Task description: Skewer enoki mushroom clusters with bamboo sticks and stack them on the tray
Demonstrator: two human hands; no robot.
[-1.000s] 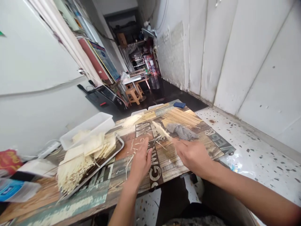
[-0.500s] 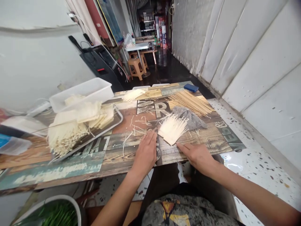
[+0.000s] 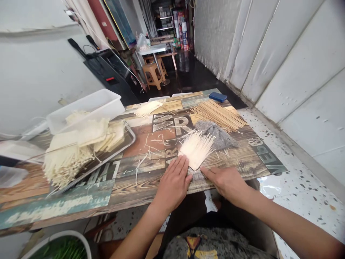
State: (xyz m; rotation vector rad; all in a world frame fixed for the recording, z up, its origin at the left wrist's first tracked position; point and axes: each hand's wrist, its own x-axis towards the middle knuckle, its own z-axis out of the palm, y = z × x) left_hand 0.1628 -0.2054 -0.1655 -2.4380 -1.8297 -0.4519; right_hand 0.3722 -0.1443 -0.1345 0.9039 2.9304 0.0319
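Observation:
A flattened bunch of enoki mushrooms [image 3: 198,146] lies on the wooden-patterned table in front of me, its thin stems and small caps fanned away from me. My left hand [image 3: 175,180] rests palm down, its straight fingers touching the bunch's lower left edge. At the lower right corner of the bunch is the fingertip of my right hand [image 3: 226,181]; the index finger is stretched out and the other fingers bend a little. I see nothing held in it, though its underside is hidden. Partly behind the mushrooms lies a crumpled grey cloth [image 3: 217,135].
Bamboo skewers [image 3: 219,115] lie in a pile at the far right, near a blue box [image 3: 217,96]. On the left, a metal tray [image 3: 131,135] holds stacked enoki [image 3: 68,154] beside a white plastic tub [image 3: 110,102]. Another small bunch [image 3: 148,108] lies at the back. Loose stems litter the middle.
My left hand has moved right and onto the edge of the enoki bunch. The right hand stays at its corner. The view has shifted slightly.

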